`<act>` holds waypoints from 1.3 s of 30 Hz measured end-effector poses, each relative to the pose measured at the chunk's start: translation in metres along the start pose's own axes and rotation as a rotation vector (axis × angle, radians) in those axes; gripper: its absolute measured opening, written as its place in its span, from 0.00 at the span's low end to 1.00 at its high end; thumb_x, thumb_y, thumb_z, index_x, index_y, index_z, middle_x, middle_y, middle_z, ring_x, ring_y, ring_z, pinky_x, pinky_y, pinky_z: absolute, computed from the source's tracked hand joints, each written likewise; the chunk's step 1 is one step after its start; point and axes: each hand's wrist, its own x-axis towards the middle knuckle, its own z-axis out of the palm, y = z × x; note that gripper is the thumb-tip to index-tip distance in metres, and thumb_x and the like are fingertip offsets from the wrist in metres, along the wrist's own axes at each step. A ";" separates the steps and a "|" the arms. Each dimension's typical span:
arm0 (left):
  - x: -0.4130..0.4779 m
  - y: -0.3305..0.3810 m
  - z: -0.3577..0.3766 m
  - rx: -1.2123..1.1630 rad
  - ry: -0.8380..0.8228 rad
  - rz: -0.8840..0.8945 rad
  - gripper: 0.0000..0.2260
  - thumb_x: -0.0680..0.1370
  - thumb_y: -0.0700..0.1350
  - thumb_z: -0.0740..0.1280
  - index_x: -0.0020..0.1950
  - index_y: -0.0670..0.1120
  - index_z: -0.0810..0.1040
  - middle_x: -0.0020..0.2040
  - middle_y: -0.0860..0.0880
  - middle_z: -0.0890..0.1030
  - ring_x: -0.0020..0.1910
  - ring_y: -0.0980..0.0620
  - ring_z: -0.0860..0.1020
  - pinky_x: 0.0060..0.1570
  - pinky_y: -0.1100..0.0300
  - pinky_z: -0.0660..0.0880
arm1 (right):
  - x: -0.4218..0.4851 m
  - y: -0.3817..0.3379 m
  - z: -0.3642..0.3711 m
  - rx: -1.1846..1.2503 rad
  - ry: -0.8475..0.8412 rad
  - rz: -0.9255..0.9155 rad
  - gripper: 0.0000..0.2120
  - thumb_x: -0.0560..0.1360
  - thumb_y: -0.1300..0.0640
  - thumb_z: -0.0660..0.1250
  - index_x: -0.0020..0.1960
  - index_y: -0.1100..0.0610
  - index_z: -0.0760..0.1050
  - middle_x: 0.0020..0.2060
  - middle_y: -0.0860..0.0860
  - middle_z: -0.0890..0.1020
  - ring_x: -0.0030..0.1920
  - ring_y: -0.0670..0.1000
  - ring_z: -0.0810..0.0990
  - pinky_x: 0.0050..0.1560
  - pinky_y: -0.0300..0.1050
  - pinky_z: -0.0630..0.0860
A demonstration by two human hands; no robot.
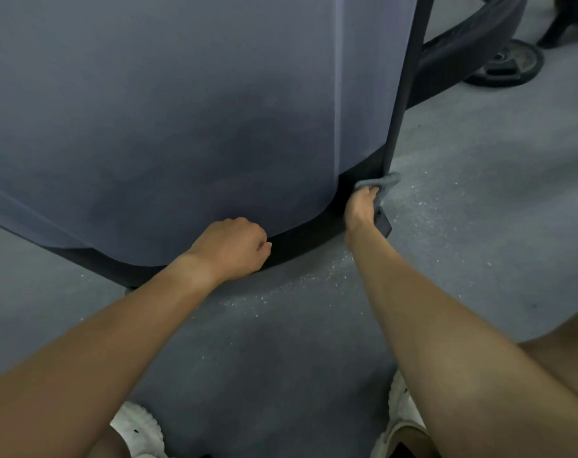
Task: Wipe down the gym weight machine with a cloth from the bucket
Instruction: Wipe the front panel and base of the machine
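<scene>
The weight machine's large grey-blue shroud (pixel 182 110) fills the upper left, with a black base frame (pixel 301 239) curving along the floor beneath it. My right hand (pixel 360 206) grips a grey cloth (pixel 380 181) pressed against the base frame where a dark upright post (pixel 403 94) meets it. My left hand (pixel 234 247) is curled into a fist and rests against the black base frame lower left of the cloth, holding nothing. The bucket is out of view.
A black weight plate (pixel 509 66) lies on the grey speckled floor (pixel 314 325) at the upper right, beside more dark machine legs (pixel 462 44). My white shoes (pixel 139 431) and a bare knee (pixel 565 352) are at the bottom edge.
</scene>
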 end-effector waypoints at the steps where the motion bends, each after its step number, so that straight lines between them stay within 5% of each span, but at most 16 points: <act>1: -0.001 -0.002 0.001 0.000 -0.010 -0.010 0.20 0.85 0.54 0.58 0.41 0.47 0.80 0.34 0.51 0.80 0.34 0.52 0.78 0.38 0.54 0.76 | -0.006 0.007 0.005 -0.038 -0.022 0.013 0.29 0.86 0.46 0.43 0.83 0.58 0.52 0.81 0.58 0.59 0.80 0.59 0.61 0.79 0.59 0.60; 3: -0.003 -0.006 0.002 -0.001 -0.032 -0.026 0.19 0.85 0.53 0.58 0.41 0.47 0.80 0.35 0.51 0.80 0.34 0.52 0.78 0.38 0.55 0.76 | -0.010 0.032 0.019 -0.024 0.001 0.135 0.29 0.86 0.44 0.46 0.84 0.53 0.49 0.82 0.55 0.59 0.80 0.58 0.61 0.79 0.60 0.59; 5: -0.005 -0.009 0.004 0.003 -0.054 -0.036 0.19 0.85 0.52 0.58 0.42 0.45 0.80 0.35 0.50 0.80 0.34 0.51 0.78 0.39 0.53 0.78 | -0.026 0.047 0.031 0.027 -0.036 0.293 0.27 0.85 0.42 0.51 0.81 0.51 0.59 0.71 0.53 0.74 0.69 0.56 0.75 0.72 0.57 0.70; 7: -0.008 -0.010 0.005 -0.008 -0.076 -0.044 0.18 0.85 0.50 0.58 0.42 0.45 0.80 0.35 0.49 0.80 0.34 0.50 0.78 0.40 0.53 0.78 | -0.044 0.049 0.031 0.019 -0.069 0.309 0.13 0.83 0.47 0.57 0.59 0.54 0.75 0.40 0.52 0.82 0.40 0.53 0.80 0.48 0.49 0.77; 9: -0.012 -0.012 0.006 -0.026 -0.093 -0.041 0.18 0.85 0.50 0.58 0.42 0.46 0.81 0.36 0.49 0.80 0.35 0.50 0.79 0.39 0.54 0.77 | -0.052 0.043 0.021 0.039 -0.058 0.295 0.12 0.82 0.53 0.60 0.41 0.54 0.73 0.30 0.53 0.75 0.29 0.53 0.72 0.37 0.47 0.71; 11: -0.017 -0.017 0.005 -0.039 -0.095 -0.050 0.18 0.85 0.51 0.57 0.43 0.46 0.81 0.36 0.50 0.81 0.35 0.50 0.79 0.38 0.55 0.76 | -0.041 0.031 0.011 0.047 -0.070 0.236 0.15 0.84 0.49 0.58 0.41 0.54 0.72 0.32 0.53 0.74 0.29 0.53 0.71 0.32 0.45 0.68; 13: -0.023 -0.021 0.003 -0.028 -0.076 -0.059 0.18 0.85 0.51 0.57 0.42 0.47 0.81 0.36 0.50 0.81 0.35 0.50 0.79 0.37 0.55 0.76 | -0.025 0.024 0.009 0.017 -0.076 0.205 0.17 0.85 0.42 0.53 0.60 0.52 0.74 0.46 0.51 0.77 0.38 0.52 0.73 0.36 0.47 0.71; 15: -0.029 -0.026 0.002 -0.027 -0.060 -0.070 0.18 0.85 0.50 0.57 0.41 0.47 0.79 0.35 0.50 0.80 0.34 0.51 0.78 0.38 0.54 0.77 | -0.030 0.027 0.012 -0.033 -0.075 0.180 0.25 0.87 0.42 0.49 0.81 0.47 0.58 0.70 0.54 0.72 0.59 0.58 0.76 0.56 0.54 0.75; 17: -0.036 -0.031 0.001 -0.031 -0.050 -0.082 0.18 0.85 0.50 0.57 0.39 0.46 0.78 0.34 0.50 0.79 0.33 0.51 0.78 0.38 0.53 0.77 | -0.055 0.040 0.016 -0.189 -0.106 0.113 0.28 0.88 0.45 0.48 0.84 0.53 0.48 0.80 0.58 0.60 0.77 0.62 0.64 0.75 0.60 0.65; 21: -0.048 -0.038 0.002 -0.024 -0.057 -0.110 0.16 0.85 0.50 0.57 0.45 0.47 0.81 0.36 0.51 0.80 0.35 0.52 0.78 0.40 0.52 0.78 | -0.095 0.073 0.018 -0.414 -0.210 0.030 0.26 0.87 0.48 0.53 0.80 0.58 0.52 0.71 0.59 0.70 0.68 0.62 0.72 0.66 0.57 0.69; 25: -0.058 -0.039 0.005 -0.088 -0.050 -0.121 0.14 0.85 0.52 0.57 0.55 0.51 0.82 0.44 0.54 0.83 0.41 0.54 0.80 0.45 0.53 0.80 | -0.101 0.075 0.015 -0.578 -0.217 -0.201 0.11 0.85 0.48 0.57 0.61 0.54 0.69 0.53 0.54 0.80 0.52 0.57 0.79 0.48 0.49 0.70; 31: -0.075 -0.047 0.014 -0.106 -0.096 -0.140 0.12 0.85 0.53 0.60 0.60 0.52 0.80 0.47 0.55 0.83 0.44 0.54 0.80 0.49 0.52 0.80 | -0.108 0.080 0.030 -0.853 -0.250 -0.487 0.26 0.76 0.30 0.59 0.33 0.49 0.75 0.34 0.47 0.81 0.48 0.57 0.78 0.52 0.50 0.70; 35: -0.075 -0.048 0.027 -0.311 -0.080 -0.196 0.11 0.84 0.53 0.62 0.62 0.53 0.80 0.54 0.54 0.83 0.49 0.54 0.81 0.53 0.51 0.80 | -0.115 0.079 0.042 -0.935 -0.288 -0.561 0.24 0.80 0.35 0.61 0.43 0.51 0.85 0.40 0.50 0.84 0.51 0.55 0.77 0.50 0.49 0.71; 39: -0.066 -0.039 0.043 -0.560 -0.031 -0.200 0.14 0.83 0.47 0.63 0.68 0.51 0.76 0.57 0.52 0.83 0.51 0.53 0.81 0.55 0.52 0.79 | -0.120 0.067 0.051 -0.913 -0.560 -0.354 0.20 0.83 0.42 0.63 0.45 0.54 0.86 0.39 0.52 0.87 0.40 0.51 0.85 0.44 0.47 0.80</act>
